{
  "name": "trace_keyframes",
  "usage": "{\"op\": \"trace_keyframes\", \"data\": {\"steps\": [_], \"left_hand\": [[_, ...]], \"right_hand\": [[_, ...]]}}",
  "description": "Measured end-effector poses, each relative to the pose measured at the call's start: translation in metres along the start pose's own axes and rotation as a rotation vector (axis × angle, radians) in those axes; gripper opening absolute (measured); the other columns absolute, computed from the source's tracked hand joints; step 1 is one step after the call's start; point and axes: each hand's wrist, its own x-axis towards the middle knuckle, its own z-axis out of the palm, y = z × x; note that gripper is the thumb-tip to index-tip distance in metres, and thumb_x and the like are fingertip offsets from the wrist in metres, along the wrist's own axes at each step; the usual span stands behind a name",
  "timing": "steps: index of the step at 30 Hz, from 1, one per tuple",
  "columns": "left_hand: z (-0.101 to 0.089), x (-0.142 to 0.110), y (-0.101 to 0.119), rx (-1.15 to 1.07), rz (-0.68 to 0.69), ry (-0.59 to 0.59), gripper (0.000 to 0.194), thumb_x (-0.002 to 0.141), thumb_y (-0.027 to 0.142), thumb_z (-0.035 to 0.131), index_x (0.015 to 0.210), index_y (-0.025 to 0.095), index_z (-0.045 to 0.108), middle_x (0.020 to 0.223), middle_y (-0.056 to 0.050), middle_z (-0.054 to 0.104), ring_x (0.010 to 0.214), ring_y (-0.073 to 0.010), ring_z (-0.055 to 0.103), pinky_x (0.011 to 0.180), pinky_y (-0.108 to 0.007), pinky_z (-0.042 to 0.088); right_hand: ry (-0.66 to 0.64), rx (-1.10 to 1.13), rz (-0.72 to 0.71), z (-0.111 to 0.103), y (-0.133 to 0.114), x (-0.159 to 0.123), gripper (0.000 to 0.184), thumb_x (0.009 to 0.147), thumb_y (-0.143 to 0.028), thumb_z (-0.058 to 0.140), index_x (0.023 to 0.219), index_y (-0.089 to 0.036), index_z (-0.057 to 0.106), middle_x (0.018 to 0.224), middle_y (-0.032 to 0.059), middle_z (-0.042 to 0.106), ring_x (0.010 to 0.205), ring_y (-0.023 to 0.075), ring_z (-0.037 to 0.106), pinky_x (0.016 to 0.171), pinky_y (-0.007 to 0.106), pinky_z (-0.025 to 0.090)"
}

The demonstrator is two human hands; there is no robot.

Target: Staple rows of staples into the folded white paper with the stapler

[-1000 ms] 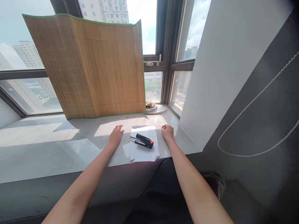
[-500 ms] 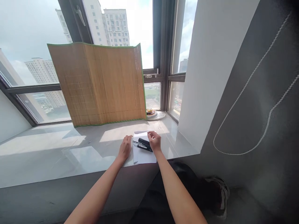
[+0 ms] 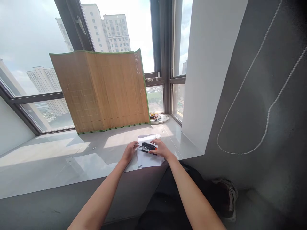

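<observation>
White paper [image 3: 148, 161] lies at the front edge of the window ledge, with dark pens or markers on it. A thick black marker [image 3: 148, 146] lies slantwise above a thinner black pen [image 3: 145, 150]. My left hand [image 3: 129, 151] is at the paper's left edge, its fingertips pinched on the end of a slim silver pen [image 3: 141, 146]. From the right, my right hand [image 3: 161, 149] reaches over the black markers. Its thumb and fingers are spread apart around them, touching or nearly so. A small orange-red part shows beside the marker, partly under that hand.
A bamboo mat [image 3: 107, 92] with green edging stands against the windows behind the ledge [image 3: 57, 172]. Stacked plates [image 3: 158, 118] sit in the window corner. On the right, a beaded blind cord [image 3: 236, 153] hangs in front of the grey wall. A shoe [image 3: 227, 198] shows below.
My right hand has opened from a closed pinch and shifted right, now around the markers. The left fingertips have come to the silver pen's end. Printed marks now show at the paper's top.
</observation>
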Motion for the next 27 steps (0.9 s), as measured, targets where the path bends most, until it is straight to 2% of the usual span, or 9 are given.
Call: {"op": "trace_keyframes", "data": {"steps": [4, 6, 8, 12, 18, 23, 27], "left_hand": [[-0.002, 0.001, -0.005, 0.235, 0.232, -0.011, 0.013, 0.097, 0.022, 0.064, 0.101, 0.026, 0.076, 0.100, -0.008, 0.067, 0.096, -0.0269, 0.058, 0.094, -0.042, 0.049], [-0.002, 0.002, -0.009, 0.335, 0.301, -0.031, 0.016, 0.099, 0.020, 0.063, 0.104, 0.026, 0.076, 0.102, -0.007, 0.066, 0.095, -0.0255, 0.056, 0.091, -0.041, 0.049], [-0.001, 0.002, -0.013, 0.399, 0.343, -0.052, 0.016, 0.097, 0.016, 0.064, 0.102, 0.025, 0.076, 0.104, -0.007, 0.064, 0.095, -0.0246, 0.056, 0.088, -0.040, 0.049], [0.001, 0.004, -0.018, 0.428, 0.360, -0.062, 0.019, 0.095, 0.010, 0.061, 0.094, 0.024, 0.075, 0.102, -0.007, 0.063, 0.095, -0.0242, 0.056, 0.084, -0.039, 0.051], [0.000, 0.005, -0.018, 0.378, 0.335, -0.096, 0.014, 0.097, 0.015, 0.063, 0.105, 0.023, 0.071, 0.103, -0.006, 0.067, 0.096, -0.0246, 0.057, 0.088, -0.040, 0.050], [0.002, 0.005, -0.014, 0.351, 0.315, -0.148, 0.010, 0.096, 0.012, 0.063, 0.095, 0.021, 0.065, 0.101, -0.006, 0.065, 0.096, -0.0238, 0.056, 0.087, -0.038, 0.049], [0.004, 0.004, -0.011, 0.326, 0.300, -0.166, 0.011, 0.097, 0.011, 0.060, 0.097, 0.021, 0.064, 0.102, -0.006, 0.063, 0.098, -0.0234, 0.056, 0.089, -0.037, 0.049]], "right_hand": [[-0.078, -0.178, 0.069, 0.016, -0.022, 0.002, 0.029, 0.083, -0.029, 0.085, 0.107, -0.021, 0.071, 0.102, 0.0050, 0.072, 0.098, 0.0233, 0.064, 0.085, 0.032, 0.045], [-0.105, -0.236, 0.090, 0.021, -0.033, 0.004, 0.018, 0.087, -0.025, 0.078, 0.103, -0.020, 0.070, 0.103, 0.0062, 0.073, 0.097, 0.0229, 0.064, 0.084, 0.031, 0.043], [-0.110, -0.265, 0.090, 0.026, -0.040, 0.005, 0.016, 0.089, -0.021, 0.075, 0.104, -0.020, 0.070, 0.106, 0.0070, 0.073, 0.100, 0.0237, 0.064, 0.087, 0.032, 0.042], [-0.101, -0.253, 0.076, 0.033, -0.042, 0.009, 0.021, 0.088, -0.017, 0.072, 0.108, -0.021, 0.070, 0.109, 0.0072, 0.073, 0.108, 0.0258, 0.062, 0.092, 0.035, 0.041], [-0.052, -0.195, 0.135, 0.034, -0.032, 0.014, 0.025, 0.086, -0.020, 0.074, 0.111, -0.022, 0.072, 0.109, 0.0071, 0.072, 0.105, 0.0250, 0.063, 0.092, 0.034, 0.042], [-0.062, -0.168, 0.127, 0.032, -0.030, 0.015, 0.025, 0.084, -0.020, 0.078, 0.109, -0.022, 0.074, 0.107, 0.0069, 0.072, 0.105, 0.0252, 0.063, 0.093, 0.035, 0.043], [-0.038, -0.141, 0.153, 0.032, -0.030, 0.016, 0.028, 0.082, -0.018, 0.080, 0.109, -0.022, 0.075, 0.107, 0.0072, 0.072, 0.101, 0.0243, 0.063, 0.091, 0.034, 0.044]]}}
